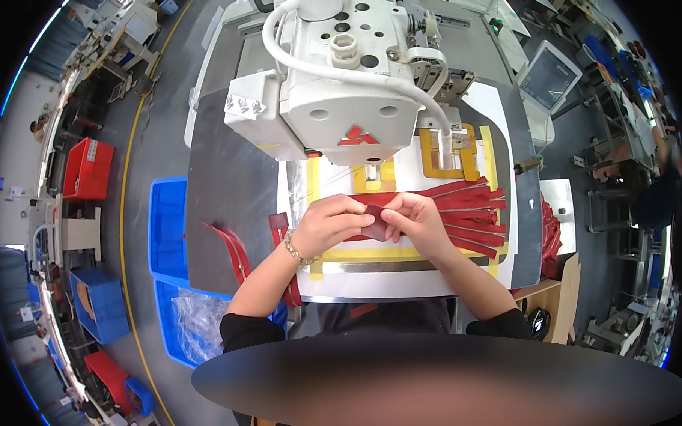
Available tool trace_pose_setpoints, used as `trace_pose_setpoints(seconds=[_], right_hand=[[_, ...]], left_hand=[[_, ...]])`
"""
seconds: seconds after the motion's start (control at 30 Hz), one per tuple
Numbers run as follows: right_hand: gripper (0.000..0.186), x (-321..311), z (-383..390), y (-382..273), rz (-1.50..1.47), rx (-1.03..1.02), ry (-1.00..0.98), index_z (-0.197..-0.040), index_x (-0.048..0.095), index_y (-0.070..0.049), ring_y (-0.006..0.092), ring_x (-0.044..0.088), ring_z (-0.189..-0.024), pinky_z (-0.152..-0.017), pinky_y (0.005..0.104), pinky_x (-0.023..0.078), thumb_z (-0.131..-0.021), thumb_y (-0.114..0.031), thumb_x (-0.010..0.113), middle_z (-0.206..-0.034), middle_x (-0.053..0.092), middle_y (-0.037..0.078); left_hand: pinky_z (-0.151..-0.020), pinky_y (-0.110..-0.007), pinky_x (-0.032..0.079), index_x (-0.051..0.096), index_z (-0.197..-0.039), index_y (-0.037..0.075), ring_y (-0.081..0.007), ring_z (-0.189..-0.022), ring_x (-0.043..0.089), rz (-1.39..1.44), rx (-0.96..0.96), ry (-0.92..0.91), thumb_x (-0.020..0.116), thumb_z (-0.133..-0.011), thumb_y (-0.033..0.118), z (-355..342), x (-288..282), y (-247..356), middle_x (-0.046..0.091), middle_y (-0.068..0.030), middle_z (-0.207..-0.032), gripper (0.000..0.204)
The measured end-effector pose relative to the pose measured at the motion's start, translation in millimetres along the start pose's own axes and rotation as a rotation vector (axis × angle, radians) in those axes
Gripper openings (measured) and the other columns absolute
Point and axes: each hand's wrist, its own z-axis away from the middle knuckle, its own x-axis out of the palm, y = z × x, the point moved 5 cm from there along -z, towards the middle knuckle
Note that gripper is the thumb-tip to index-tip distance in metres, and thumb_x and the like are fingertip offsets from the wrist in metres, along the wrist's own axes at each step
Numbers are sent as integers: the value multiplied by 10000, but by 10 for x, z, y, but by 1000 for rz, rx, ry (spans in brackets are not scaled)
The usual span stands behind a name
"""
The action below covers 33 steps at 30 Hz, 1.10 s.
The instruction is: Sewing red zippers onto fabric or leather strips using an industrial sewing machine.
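Note:
In the head view, my left hand [329, 221], with a beaded bracelet at the wrist, and my right hand [407, 219] both pinch a small dark red square piece [374, 228] in front of the white sewing machine [337, 115]. Red zipper strips with metal teeth [468, 217] fan out beside and behind my right hand on the white, yellow-taped work surface [346, 281]. Another red strip with a dark square end [278, 223] lies left of my left hand. More red strips [233, 245] lie at the table's left.
Blue bins [168, 229] stand at the table's left, one holding clear plastic. A screen [548, 81] sits at the back right, above a pile of red strips [551, 228] and a cardboard box [559, 303]. Another person [657, 198] is at the far right bench.

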Motion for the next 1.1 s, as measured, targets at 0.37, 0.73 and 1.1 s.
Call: trace_pose_setpoints(seconds=[0.37, 0.73, 1.1], right_hand=[[96, 10, 37, -3, 101, -72, 51, -868, 600, 9, 78, 618, -605, -514, 182, 469, -896, -82, 615, -711, 639, 48], [196, 48, -7, 21, 82, -14, -25, -1068, 597, 35, 68, 590, -836, -654, 216, 495, -926, -96, 566, -962, 624, 52], [59, 28, -23, 50, -9, 61, -13, -904, 591, -12, 114, 657, -653, -552, 208, 504, -906, -69, 580, -744, 661, 63]], left_hand=[[-604, -256, 475, 714, -898, 63, -157, -728, 599, 242, -295, 39, 746, -653, -1, 84, 44, -135, 630, -57, -869, 256], [-645, -239, 437, 659, -794, 19, -124, -725, 552, 282, -537, 200, 687, -774, 27, 124, 12, -255, 621, -47, -834, 35], [-605, -219, 467, 647, -865, 12, -83, -642, 580, 494, -776, 158, 648, -852, 74, 180, 106, -283, 624, -46, -774, 63]])
